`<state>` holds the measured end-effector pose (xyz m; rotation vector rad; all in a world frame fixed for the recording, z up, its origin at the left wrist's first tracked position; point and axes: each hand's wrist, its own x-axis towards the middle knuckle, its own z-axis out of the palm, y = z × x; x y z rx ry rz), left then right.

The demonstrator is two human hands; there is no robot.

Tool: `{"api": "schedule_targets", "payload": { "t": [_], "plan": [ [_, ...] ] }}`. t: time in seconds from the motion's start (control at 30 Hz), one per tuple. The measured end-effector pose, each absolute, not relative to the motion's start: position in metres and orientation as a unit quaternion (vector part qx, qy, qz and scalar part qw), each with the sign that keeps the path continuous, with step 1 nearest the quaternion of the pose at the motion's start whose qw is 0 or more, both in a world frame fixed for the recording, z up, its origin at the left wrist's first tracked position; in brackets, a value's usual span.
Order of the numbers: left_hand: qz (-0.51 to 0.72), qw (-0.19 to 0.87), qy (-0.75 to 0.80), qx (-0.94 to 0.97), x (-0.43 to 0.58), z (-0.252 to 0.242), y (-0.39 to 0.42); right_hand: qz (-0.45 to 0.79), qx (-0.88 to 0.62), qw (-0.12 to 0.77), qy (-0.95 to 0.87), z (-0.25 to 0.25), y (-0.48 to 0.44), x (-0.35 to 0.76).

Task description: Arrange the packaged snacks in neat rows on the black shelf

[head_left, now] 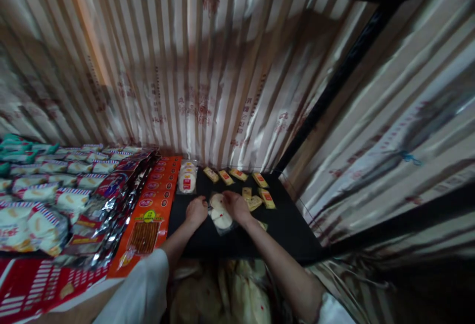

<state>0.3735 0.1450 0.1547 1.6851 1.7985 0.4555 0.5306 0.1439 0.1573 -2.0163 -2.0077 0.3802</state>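
Observation:
A clear pack of round white cakes (pixel 221 218) with small red dots lies on the black shelf (pixel 287 220) between my hands. My right hand (pixel 236 206) has its fingers closed at the pack's upper right edge. Just left of the pack is my left hand (pixel 196 210), its fingers curled in; whether anything is in them is hidden. Behind my left hand, a similar pack with a red label (pixel 187 183) rests against the back. Several small yellow packets (pixel 260 180) lie behind and to the right of my right hand.
Orange snack packs (pixel 158 190) stand left of my left arm, beside dark shiny packs (pixel 107 190) and rows of white packets (pixel 72 198). A red basket (pixel 40 284) is at lower left. Striped sheeting (pixel 208 81) closes the back; a black post (pixel 330 86) slants at right.

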Motion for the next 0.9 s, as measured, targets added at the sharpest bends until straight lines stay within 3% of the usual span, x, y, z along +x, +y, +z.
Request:
{"api": "schedule_targets", "payload": {
  "t": [0.53,0.73,0.9],
  "plan": [
    [0.341,0.400,0.640,0.560,0.414,0.166,0.145,0.091,-0.694,0.141,-0.701,0.192,0.103,0.523],
    [0.431,0.410,0.563,0.574,0.411,0.197,0.130,0.128,-0.715,0.236,-0.645,0.214,0.092,0.521],
    [0.453,0.430,0.604,0.494,0.383,0.213,0.113,0.255,-0.671,0.392,-0.576,0.224,0.084,0.523]
  ]
}}
